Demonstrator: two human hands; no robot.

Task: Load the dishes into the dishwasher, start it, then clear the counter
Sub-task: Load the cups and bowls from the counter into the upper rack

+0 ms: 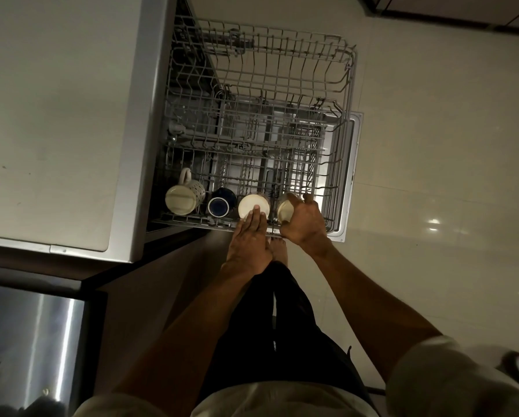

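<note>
Looking straight down at the pulled-out upper rack [261,121] of the dishwasher, and basically the whole back and middle of it is bare wire, so loads of room there; only the front edge row is taken. That row, left to right: a spotted cream mug [184,197] upside down with its handle pointing back, a dark blue cup [220,203] beside it, a cream cup [253,206], then another cream cup [285,210] near the rack's right corner. The left hand [249,242] lies flat with straight fingers together, fingertips touching the base of the third cup. The right hand [304,221] is curled around the fourth cup, gripping it. The open door [353,176] sticks out past the rack on the right. The pale counter [56,115] runs along the left, with a steel sink [32,341] at bottom left. Floor [447,176] is light glossy tile, and the room's pretty dim.
</note>
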